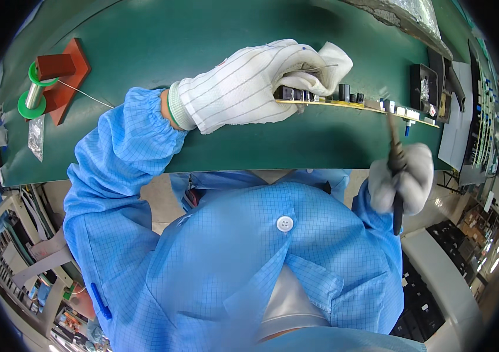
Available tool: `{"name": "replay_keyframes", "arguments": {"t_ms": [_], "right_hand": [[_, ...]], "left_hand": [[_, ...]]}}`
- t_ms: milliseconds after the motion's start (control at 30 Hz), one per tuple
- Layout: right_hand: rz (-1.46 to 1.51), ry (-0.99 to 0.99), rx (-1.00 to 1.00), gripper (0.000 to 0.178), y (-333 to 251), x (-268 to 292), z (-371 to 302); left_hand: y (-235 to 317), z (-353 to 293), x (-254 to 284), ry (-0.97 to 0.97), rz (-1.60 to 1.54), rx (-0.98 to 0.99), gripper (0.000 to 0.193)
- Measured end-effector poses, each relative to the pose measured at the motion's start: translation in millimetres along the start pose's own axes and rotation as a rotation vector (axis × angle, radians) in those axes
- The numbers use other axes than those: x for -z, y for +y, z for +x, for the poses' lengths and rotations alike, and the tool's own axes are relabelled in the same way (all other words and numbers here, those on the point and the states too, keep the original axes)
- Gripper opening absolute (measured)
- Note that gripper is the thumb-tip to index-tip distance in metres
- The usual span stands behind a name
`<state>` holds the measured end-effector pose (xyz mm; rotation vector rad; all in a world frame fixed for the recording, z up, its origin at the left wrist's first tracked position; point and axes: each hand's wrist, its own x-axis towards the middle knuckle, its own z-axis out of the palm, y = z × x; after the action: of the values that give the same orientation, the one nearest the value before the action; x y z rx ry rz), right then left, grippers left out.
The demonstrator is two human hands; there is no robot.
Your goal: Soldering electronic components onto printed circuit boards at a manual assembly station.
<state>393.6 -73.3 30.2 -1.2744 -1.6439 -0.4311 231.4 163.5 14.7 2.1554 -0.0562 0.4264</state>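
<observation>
My left hand (255, 88), in a white striped glove, is closed around the left part of a circuit board (346, 105). The board is seen almost edge-on, with black capacitors and white connectors along its upper side. A thin wire shows by the curled fingers. In my right hand (416, 176), also gloved and somewhat blurred, is a soldering iron (397, 158). Its tip points up at the board's right part, close to the white connectors; whether they touch I cannot tell. A wisp like smoke hangs above that spot.
A green solder spool (34, 94) sits on a red-brown stand (73, 73) at the left, its wire running toward my left sleeve. Below it lies a clear plastic bag (36, 138). At the right are a black parts box (424, 88) and more upright circuit boards (485, 123).
</observation>
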Motion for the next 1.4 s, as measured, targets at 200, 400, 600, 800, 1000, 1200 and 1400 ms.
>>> {"name": "replay_keyframes", "arguments": {"t_ms": [200, 400, 600, 800, 1000, 1200, 1400], "right_hand": [[0.384, -0.026, -0.034, 0.015, 0, -26, -10], [0.389, 0.016, -0.111, 0.014, -2, -33, -13], [0.394, 0.024, -0.108, 0.013, 2, -35, -13], [0.380, 0.016, -0.127, 0.014, 2, -35, -14], [0.392, 0.035, -0.119, 0.015, 3, -37, -16], [0.411, -0.012, -0.101, 0.016, 8, -33, -16], [0.416, -0.087, -0.094, 0.017, 10, -27, -16]], "left_hand": [[-4, -2, -2, 0.007, 0.024, 0.016, 0.036], [-5, -3, -6, 0.022, 0.030, 0.007, 0.036], [-6, -4, -7, 0.041, 0.017, -0.004, 0.039], [-6, -3, -5, 0.029, 0.065, -0.025, 0.043], [-4, -2, -4, 0.033, 0.019, -0.023, 0.043], [-6, -4, -6, 0.044, 0.027, 0.014, 0.042], [-8, -5, -8, 0.046, 0.024, 0.029, 0.042]]}}
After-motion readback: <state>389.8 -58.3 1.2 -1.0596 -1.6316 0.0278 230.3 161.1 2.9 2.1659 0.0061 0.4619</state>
